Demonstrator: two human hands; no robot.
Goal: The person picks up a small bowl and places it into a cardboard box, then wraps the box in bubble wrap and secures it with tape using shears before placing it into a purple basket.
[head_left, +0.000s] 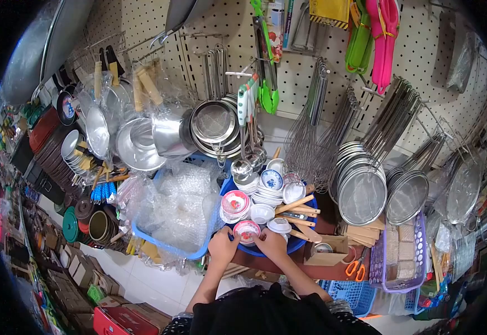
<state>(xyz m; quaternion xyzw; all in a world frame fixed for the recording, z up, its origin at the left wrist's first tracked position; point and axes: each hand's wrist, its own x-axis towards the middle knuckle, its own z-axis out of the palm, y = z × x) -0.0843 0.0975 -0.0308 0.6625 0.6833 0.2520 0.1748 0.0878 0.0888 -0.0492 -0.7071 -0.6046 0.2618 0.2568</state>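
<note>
Between my two hands is a small pink-rimmed bowl (246, 231) with a red pattern, at the front of a round blue basin (295, 244). My left hand (223, 245) grips its left edge, and my right hand (270, 244) has its fingers closed at the right edge. Behind it, another pink-rimmed bowl (235, 202) tops a stack. White bowls (262, 213), a blue-patterned bowl (271, 179) and wooden-handled utensils (299, 210) crowd the basin. How many bowls are under the held one is hidden.
Left of the basin stands a blue basket (196, 254) with bubble-wrapped items. To the right are a small cardboard box (326, 251), orange-handled scissors (356, 269) and a purple basket (398, 282). Strainers (362, 195) and whisks (310, 111) hang from the pegboard (210, 14).
</note>
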